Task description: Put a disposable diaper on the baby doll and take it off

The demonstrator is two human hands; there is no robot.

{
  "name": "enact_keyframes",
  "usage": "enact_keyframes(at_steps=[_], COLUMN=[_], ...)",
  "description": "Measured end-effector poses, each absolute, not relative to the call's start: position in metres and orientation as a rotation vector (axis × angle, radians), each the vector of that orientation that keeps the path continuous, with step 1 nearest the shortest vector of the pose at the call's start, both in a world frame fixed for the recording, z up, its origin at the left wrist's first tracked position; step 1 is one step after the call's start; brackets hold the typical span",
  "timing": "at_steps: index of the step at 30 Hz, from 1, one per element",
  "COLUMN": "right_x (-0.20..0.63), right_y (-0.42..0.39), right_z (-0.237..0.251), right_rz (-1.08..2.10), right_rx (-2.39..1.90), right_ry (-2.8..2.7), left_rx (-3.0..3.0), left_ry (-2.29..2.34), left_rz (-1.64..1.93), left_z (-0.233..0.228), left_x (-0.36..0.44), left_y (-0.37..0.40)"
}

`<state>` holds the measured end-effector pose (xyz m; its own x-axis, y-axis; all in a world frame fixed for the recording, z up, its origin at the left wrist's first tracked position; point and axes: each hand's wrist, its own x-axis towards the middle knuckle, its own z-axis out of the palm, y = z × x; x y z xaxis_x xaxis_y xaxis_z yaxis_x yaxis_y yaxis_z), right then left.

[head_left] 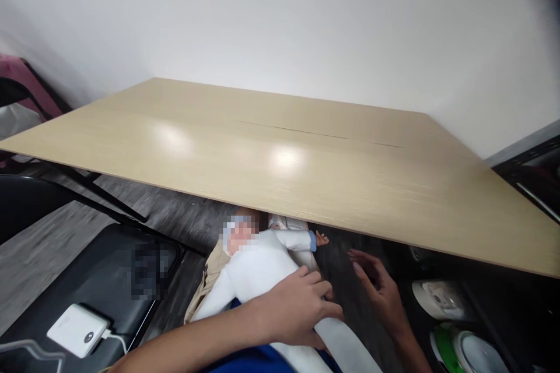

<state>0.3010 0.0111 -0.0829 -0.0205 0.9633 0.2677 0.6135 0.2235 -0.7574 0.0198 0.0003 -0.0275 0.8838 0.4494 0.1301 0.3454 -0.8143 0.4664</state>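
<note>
A doll in a white long-sleeved suit with light blue cuffs lies on its back across my lap. Its head points toward the table, and its face is blurred out. One small doll hand sticks out just under the table edge. My left hand reaches across the doll's lower body, its fingers curled round the top of one white leg. To the right of the doll, my right hand hangs in the air with thumb and fingers apart, touching nothing.
A light wood table spans the view before a white wall. At left, a black chair carries a white power bank with a cable. Round containers stand at lower right, below the table's level.
</note>
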Motion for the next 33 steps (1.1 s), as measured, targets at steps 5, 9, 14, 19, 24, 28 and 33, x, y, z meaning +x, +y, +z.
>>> enact_keyframes(at_steps=[5, 9, 14, 19, 24, 28, 33], right_x=[0.265, 0.214, 0.175, 0.159, 0.154, 0.156, 0.163], right_y=[0.025, 0.06, 0.086, 0.076, 0.062, 0.054, 0.039], right_z=[-0.054, -0.063, -0.067, -0.031, -0.007, 0.0, 0.017], right_rz=[0.495, 0.47, 0.451, 0.538, 0.43, 0.394, 0.39], right_rx=[-1.175, -1.163, -1.303, -1.299, -1.265, -1.177, -1.028], right_ry=[-2.262, -2.613, -2.807, -2.824, -2.857, -2.802, -2.66], left_rx=[2.628, 2.606, 2.535, 2.263, 1.787, 1.355, 1.327], left_ry=[0.597, 0.585, 0.577, 0.64, 1.451, 1.689, 1.34], left_rz=[0.362, 0.404, 0.436, 0.834, 1.306, 1.057, 0.698], left_z=[-0.025, -0.027, -0.023, -0.021, -0.073, -0.107, -0.094], left_x=[0.016, 0.012, 0.003, -0.029, -0.092, -0.137, -0.157], left_y=[-0.004, -0.006, -0.011, -0.038, -0.07, -0.083, -0.087])
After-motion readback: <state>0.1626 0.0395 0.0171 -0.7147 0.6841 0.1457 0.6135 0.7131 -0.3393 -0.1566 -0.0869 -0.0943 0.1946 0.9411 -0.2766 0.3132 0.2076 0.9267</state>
